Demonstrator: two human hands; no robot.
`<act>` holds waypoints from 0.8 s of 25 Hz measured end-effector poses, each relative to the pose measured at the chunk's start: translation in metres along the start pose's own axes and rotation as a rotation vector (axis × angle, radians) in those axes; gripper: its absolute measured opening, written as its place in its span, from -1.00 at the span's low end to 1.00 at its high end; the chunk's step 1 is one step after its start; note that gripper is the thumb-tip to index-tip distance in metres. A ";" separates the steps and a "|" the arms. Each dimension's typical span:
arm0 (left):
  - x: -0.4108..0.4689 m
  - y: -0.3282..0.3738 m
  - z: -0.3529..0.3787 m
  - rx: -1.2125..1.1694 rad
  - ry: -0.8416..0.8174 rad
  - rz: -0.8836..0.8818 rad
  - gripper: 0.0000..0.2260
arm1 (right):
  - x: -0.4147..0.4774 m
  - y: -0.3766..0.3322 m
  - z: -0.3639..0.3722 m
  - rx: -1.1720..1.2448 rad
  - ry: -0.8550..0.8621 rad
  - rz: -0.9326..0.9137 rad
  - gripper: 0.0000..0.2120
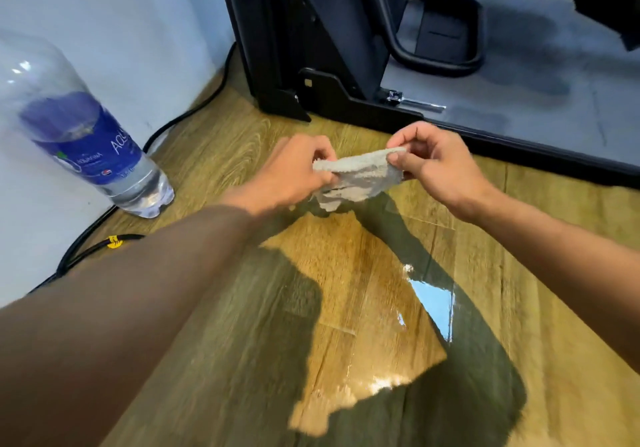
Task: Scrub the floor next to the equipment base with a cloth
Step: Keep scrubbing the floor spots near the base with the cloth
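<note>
Both hands — left hand (298,169), right hand (433,166) — pinch cloth (360,176).

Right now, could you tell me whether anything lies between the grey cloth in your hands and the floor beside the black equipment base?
Nothing visible does. The grey terry cloth hangs between the left hand and right hand, directly above bare wood-grain floor beside the black equipment base.

Both hands hold a grey cloth (360,178) stretched between them above the wood floor (519,273), the left hand (298,172) pinching one end, the right hand (436,166) the other. Just beyond stands the black base (349,100). A bottle (86,134) stands by the wall (138,30), left.
</note>
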State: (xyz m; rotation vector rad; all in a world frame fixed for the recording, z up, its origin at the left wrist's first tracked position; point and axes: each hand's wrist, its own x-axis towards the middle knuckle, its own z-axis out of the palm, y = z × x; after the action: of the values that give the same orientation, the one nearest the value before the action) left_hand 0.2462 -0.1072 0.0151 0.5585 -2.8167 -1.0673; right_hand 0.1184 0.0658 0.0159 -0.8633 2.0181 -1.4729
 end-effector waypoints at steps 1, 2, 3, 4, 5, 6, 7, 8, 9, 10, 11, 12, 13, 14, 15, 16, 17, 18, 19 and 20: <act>0.006 0.006 -0.008 0.034 0.059 0.023 -0.79 | 0.002 -0.002 -0.002 0.028 0.032 -0.044 -0.83; 0.008 0.011 -0.013 0.082 0.104 0.036 -0.76 | 0.001 -0.004 -0.002 0.030 0.043 -0.084 -0.81; 0.007 0.013 -0.014 0.125 0.124 0.045 -0.74 | -0.003 -0.003 -0.002 -0.009 0.033 -0.123 -0.80; 0.001 0.011 -0.008 0.169 0.102 0.048 -0.75 | -0.010 0.001 -0.003 -0.088 -0.012 -0.149 -0.80; -0.011 0.005 0.002 0.221 0.026 0.036 -0.77 | -0.019 0.008 -0.003 -0.200 -0.111 -0.134 -0.78; -0.027 -0.002 0.016 0.297 -0.090 0.010 -0.80 | -0.029 0.015 -0.003 -0.337 -0.282 -0.073 -0.77; -0.045 -0.010 0.032 0.392 -0.234 -0.028 -0.83 | -0.038 0.022 -0.002 -0.498 -0.509 0.011 -0.78; -0.063 -0.018 0.044 0.483 -0.365 -0.076 -0.83 | -0.044 0.030 -0.001 -0.632 -0.709 0.080 -0.81; -0.074 -0.026 0.054 0.537 -0.439 -0.130 -0.80 | -0.046 0.038 0.000 -0.700 -0.805 0.106 -0.84; -0.078 -0.033 0.060 0.540 -0.444 -0.189 -0.77 | -0.044 0.044 0.002 -0.717 -0.786 0.090 -0.86; -0.075 -0.038 0.061 0.487 -0.392 -0.245 -0.78 | -0.037 0.047 0.004 -0.713 -0.687 0.058 -0.86; -0.068 -0.041 0.061 0.414 -0.317 -0.295 -0.79 | -0.028 0.050 0.007 -0.717 -0.567 0.028 -0.86; -0.059 -0.041 0.061 0.357 -0.250 -0.326 -0.83 | -0.019 0.053 0.011 -0.735 -0.478 0.006 -0.85; -0.049 -0.040 0.063 0.335 -0.190 -0.332 -0.86 | -0.011 0.056 0.016 -0.767 -0.431 -0.003 -0.82; -0.040 -0.037 0.067 0.331 -0.163 -0.320 -0.91 | -0.006 0.061 0.022 -0.811 -0.421 0.002 -0.80; -0.032 -0.033 0.074 0.347 -0.166 -0.300 -0.92 | -0.004 0.067 0.028 -0.862 -0.434 0.011 -0.80; -0.026 -0.028 0.080 0.383 -0.180 -0.284 -0.83 | -0.004 0.073 0.033 -0.905 -0.444 0.014 -0.83; -0.022 -0.024 0.085 0.427 -0.197 -0.276 -0.72 | -0.006 0.077 0.038 -0.933 -0.437 0.009 -0.88; -0.018 -0.024 0.090 0.463 -0.196 -0.275 -0.65 | -0.008 0.081 0.041 -0.943 -0.414 -0.003 -0.94; -0.015 -0.025 0.093 0.474 -0.189 -0.282 -0.61 | -0.009 0.084 0.042 -0.935 -0.384 -0.019 -0.94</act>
State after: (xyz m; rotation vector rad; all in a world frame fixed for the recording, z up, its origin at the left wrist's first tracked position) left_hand 0.2497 -0.0611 -0.0705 0.9641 -3.2456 -0.4868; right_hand 0.1372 0.0635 -0.0768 -1.3750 2.3442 -0.2367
